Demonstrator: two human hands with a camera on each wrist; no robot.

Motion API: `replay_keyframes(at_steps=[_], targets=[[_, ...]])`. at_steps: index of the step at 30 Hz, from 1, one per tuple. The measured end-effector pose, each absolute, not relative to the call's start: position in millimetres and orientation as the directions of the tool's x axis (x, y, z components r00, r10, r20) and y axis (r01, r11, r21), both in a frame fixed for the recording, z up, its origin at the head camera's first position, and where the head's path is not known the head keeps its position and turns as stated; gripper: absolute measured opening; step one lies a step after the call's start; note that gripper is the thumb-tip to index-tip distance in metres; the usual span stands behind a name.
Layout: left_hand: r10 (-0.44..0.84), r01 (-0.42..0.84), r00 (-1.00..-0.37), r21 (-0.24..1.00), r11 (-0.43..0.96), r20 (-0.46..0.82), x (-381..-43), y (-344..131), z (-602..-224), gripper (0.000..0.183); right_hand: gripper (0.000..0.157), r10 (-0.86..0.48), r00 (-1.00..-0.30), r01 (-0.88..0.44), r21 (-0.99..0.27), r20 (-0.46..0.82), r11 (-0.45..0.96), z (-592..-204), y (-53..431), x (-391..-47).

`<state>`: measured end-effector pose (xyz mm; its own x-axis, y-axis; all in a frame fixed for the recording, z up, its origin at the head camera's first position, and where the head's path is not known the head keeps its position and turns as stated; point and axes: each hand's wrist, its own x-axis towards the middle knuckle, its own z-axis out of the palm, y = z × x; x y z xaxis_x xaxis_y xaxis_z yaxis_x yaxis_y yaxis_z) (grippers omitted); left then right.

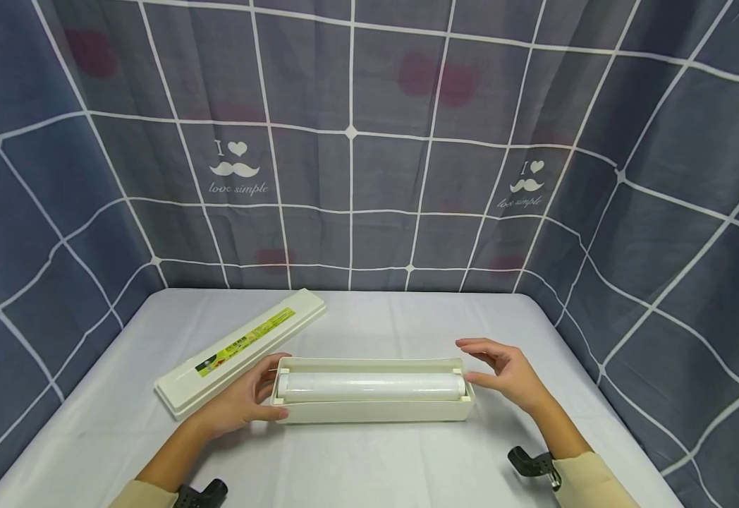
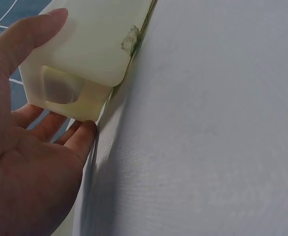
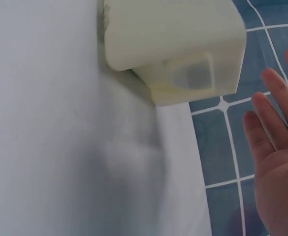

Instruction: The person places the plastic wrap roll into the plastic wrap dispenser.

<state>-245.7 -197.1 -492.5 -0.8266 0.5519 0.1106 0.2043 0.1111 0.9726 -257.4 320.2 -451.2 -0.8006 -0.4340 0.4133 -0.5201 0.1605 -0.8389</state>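
A cream plastic wrap dispenser sits lidless on the table, its long side facing me. Inside lies a shiny roll of plastic wrap. My left hand grips the left end, thumb on the front wall and fingers around the back; the left wrist view shows the same hand at that end. Beside the right end, my right hand is spread, its thumb close to the corner. In the right wrist view, the fingers of that hand are extended, apart from the box.
The long cream lid with a yellow-green label lies slanted behind my left hand. A white cloth covers the table. Grey-blue checked curtains hang behind it and at both sides.
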Motion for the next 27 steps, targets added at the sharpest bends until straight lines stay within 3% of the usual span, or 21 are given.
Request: replay_keyframes(at_steps=[5, 17, 27], targets=[[0.552, 0.202, -0.826, 0.974, 0.101, 0.114, -246, -197, -493, 0.096, 0.046, -0.441, -0.805, -0.496, -0.858, 0.397, 0.134, -462, 326, -259], [0.561, 0.19, -0.82, 0.978, 0.088, 0.109, -245, -197, -492, 0.1, 0.074, -0.469, -0.82, -0.429, -0.895, 0.328, 0.123, -479, 329, -259], [0.558, 0.179, -0.824, 0.98, 0.082, 0.104, -245, -198, -492, 0.103, 0.081, -0.509, -0.809, -0.41, -0.903, 0.295, 0.129, -482, 327, -258]])
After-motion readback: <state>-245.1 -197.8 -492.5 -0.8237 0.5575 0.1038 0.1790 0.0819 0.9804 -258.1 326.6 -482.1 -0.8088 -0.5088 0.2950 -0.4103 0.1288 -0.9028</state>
